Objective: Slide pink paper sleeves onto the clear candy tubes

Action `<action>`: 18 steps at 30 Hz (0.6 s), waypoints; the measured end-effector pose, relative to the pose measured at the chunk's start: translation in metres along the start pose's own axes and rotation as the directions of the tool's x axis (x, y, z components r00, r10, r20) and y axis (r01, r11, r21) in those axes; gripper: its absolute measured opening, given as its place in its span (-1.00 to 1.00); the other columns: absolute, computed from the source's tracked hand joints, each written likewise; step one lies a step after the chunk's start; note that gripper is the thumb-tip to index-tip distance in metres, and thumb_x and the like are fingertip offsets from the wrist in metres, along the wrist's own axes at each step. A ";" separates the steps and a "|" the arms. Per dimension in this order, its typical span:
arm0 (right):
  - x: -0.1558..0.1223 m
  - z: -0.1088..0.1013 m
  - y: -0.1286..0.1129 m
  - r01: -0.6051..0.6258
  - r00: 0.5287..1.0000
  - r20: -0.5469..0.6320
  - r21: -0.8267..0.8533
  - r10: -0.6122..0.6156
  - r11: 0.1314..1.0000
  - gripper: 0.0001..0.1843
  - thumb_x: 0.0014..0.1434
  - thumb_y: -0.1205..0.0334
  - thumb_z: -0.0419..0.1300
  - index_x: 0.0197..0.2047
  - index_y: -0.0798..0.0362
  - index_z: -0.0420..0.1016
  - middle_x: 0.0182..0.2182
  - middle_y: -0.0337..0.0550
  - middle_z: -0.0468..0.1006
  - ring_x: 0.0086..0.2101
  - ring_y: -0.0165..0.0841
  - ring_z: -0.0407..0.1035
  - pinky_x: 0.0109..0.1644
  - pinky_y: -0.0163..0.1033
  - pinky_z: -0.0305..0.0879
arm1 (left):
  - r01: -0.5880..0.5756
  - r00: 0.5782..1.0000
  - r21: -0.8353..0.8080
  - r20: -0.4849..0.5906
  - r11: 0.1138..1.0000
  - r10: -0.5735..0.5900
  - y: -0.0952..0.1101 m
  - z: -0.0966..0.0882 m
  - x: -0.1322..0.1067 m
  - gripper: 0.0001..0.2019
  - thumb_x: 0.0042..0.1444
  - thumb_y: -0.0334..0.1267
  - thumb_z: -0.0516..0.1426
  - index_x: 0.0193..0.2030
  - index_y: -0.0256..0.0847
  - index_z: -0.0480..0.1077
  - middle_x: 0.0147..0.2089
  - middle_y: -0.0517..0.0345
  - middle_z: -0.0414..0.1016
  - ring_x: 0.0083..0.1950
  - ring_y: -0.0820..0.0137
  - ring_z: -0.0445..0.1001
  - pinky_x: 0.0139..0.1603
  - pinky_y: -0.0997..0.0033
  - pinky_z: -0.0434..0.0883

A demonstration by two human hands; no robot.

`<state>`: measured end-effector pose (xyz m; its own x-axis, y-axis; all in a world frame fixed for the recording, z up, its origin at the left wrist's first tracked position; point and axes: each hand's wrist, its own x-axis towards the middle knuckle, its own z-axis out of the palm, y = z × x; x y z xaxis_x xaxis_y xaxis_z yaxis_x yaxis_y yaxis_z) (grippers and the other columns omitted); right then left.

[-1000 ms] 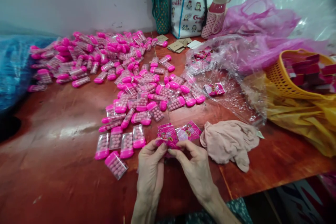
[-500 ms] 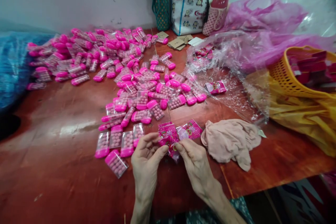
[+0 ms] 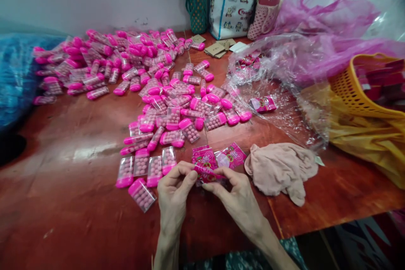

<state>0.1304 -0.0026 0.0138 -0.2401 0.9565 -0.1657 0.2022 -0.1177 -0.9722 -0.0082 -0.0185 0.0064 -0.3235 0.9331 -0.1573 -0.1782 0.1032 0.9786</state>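
Observation:
My left hand (image 3: pixel 174 196) and my right hand (image 3: pixel 236 196) meet near the front edge of a red-brown table (image 3: pixel 69 185). Both pinch one small pink printed wrapper (image 3: pixel 207 174), held flat between the fingertips. Just behind it lie two more pink wrappers (image 3: pixel 221 157) on the table. Left of my left hand sit several clear candy cases with pink caps (image 3: pixel 144 168), filled with pink balls. A large heap of the same cases (image 3: pixel 133 71) spreads toward the back left.
A beige cloth (image 3: pixel 280 168) lies right of my hands. Crumpled clear plastic (image 3: pixel 278 88) and pink plastic (image 3: pixel 319 21) cover the right side, beside a yellow basket (image 3: pixel 357 97) of red boxes. Bags (image 3: pixel 230 4) and a bottle (image 3: pixel 268 8) stand at the wall. Blue plastic (image 3: pixel 15 76) lies far left.
The wrapper has turned from hanging tilted between my fingers to lying flat and level. My hands shifted slightly, and the view tipped a little downward.

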 end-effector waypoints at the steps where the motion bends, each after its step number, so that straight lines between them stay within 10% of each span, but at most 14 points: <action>1: 0.000 0.002 0.000 -0.034 0.999 -0.014 0.025 0.034 0.999 -0.83 0.05 0.14 0.22 -0.37 0.08 0.47 -0.55 -0.32 0.46 -0.51 -0.44 0.29 -0.44 -0.40 0.19 | -0.009 1.000 -0.003 0.007 1.000 0.009 0.001 0.001 -0.001 -0.90 -0.01 -0.38 0.16 -0.51 -0.23 0.38 -0.38 0.21 0.35 -0.36 0.49 0.31 -0.34 0.56 0.26; 10: -0.002 0.004 -0.003 0.091 0.988 0.135 -0.100 -0.077 0.991 -0.65 0.25 0.18 -0.03 -0.51 0.10 0.36 -0.55 -0.30 0.33 -0.51 -0.46 0.22 -0.44 -0.37 0.09 | -0.030 0.998 -0.011 0.060 0.999 0.030 0.009 0.004 0.000 -0.93 -0.07 -0.40 0.19 -0.51 -0.23 0.49 -0.31 0.04 0.49 -0.24 0.30 0.43 -0.23 0.38 0.34; 15: -0.005 0.007 -0.006 0.164 0.974 0.184 -0.165 -0.133 0.973 -0.60 0.28 0.16 -0.09 -0.54 0.08 0.32 -0.56 -0.30 0.31 -0.51 -0.47 0.23 -0.44 -0.37 0.10 | 0.000 0.976 -0.160 -0.215 0.987 -0.034 0.007 -0.011 0.002 -0.95 -0.24 -0.35 0.29 -0.58 -0.21 0.50 -0.51 0.20 0.46 -0.47 0.46 0.38 -0.47 0.51 0.32; 18: -0.008 0.017 -0.009 0.159 0.983 0.117 -0.188 -0.138 0.969 -0.66 0.29 0.15 -0.11 -0.35 0.06 0.41 -0.53 -0.26 0.40 -0.49 -0.44 0.31 -0.41 -0.37 0.17 | -0.073 0.856 -0.210 -0.514 0.975 -0.047 0.014 -0.031 0.004 -0.88 -0.34 -0.35 0.33 -0.58 -0.21 0.48 -0.59 0.30 0.44 -0.55 0.54 0.35 -0.53 0.55 0.32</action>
<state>0.1141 -0.0135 0.0206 -0.3750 0.9258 -0.0480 0.3366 0.0878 -0.9375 -0.0408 -0.0238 0.0154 -0.7466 0.6170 -0.2487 -0.3449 -0.0394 0.9378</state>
